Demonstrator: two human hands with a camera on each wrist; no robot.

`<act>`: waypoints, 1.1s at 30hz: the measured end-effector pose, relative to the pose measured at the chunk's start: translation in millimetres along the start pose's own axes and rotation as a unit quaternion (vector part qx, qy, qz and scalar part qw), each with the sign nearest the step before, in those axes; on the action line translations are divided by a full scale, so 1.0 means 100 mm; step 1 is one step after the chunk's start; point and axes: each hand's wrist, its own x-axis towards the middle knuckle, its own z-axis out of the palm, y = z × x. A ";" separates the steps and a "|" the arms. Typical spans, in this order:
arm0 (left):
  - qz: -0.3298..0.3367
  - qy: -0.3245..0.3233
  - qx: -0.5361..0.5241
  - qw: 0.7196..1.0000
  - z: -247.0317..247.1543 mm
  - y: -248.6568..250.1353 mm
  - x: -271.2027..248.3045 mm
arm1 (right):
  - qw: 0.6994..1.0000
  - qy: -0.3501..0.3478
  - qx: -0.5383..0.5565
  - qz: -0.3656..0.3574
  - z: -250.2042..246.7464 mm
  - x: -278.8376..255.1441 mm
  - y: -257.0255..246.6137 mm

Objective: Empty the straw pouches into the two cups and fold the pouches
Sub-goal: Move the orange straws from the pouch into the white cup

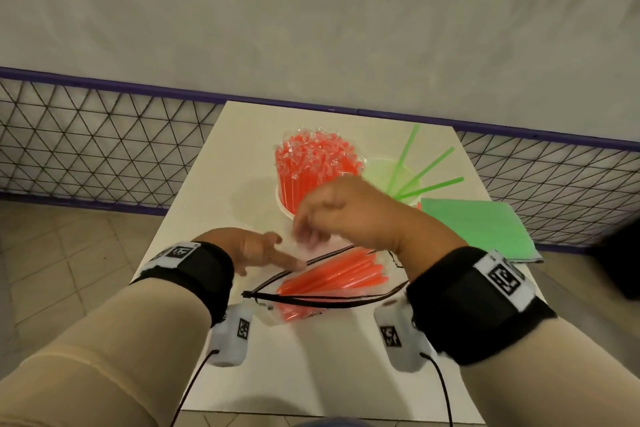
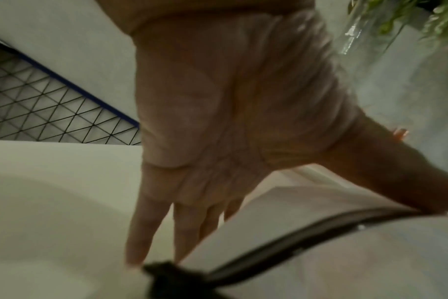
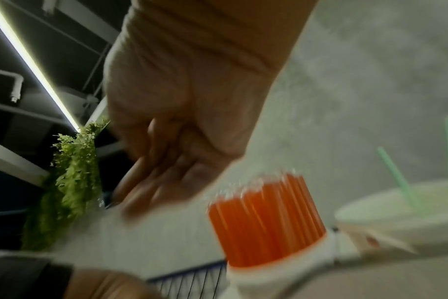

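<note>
A clear pouch [image 1: 301, 312] with a black zip edge lies open on the white table [image 1: 242, 156], with orange straws [image 1: 339, 274] still inside. My left hand [image 1: 266, 253] rests with straight fingers on its left edge; the left wrist view shows the flat palm [image 2: 192, 161] against the pouch [image 2: 345, 252]. My right hand [image 1: 325, 215] hovers blurred over the pouch, fingers relaxed and holding nothing [image 3: 171, 157]. Behind stand a cup packed with wrapped orange straws [image 1: 311, 170] [image 3: 266, 218] and a green cup [image 1: 381, 170] [image 3: 396, 214] holding a few green straws [image 1: 422, 170].
A folded green pouch [image 1: 478, 229] lies at the table's right edge. A black mesh fence with a purple rail [image 1: 104, 156] runs behind the table below a grey wall. Tiled floor [image 1: 69, 253] lies to the left. A green plant [image 3: 71, 172] appears in the wrist views.
</note>
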 end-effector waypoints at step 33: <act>0.078 0.144 0.339 0.926 0.41 0.08 0.30 | 0.923 -0.078 -0.367 0.085 1.17 0.07 1.41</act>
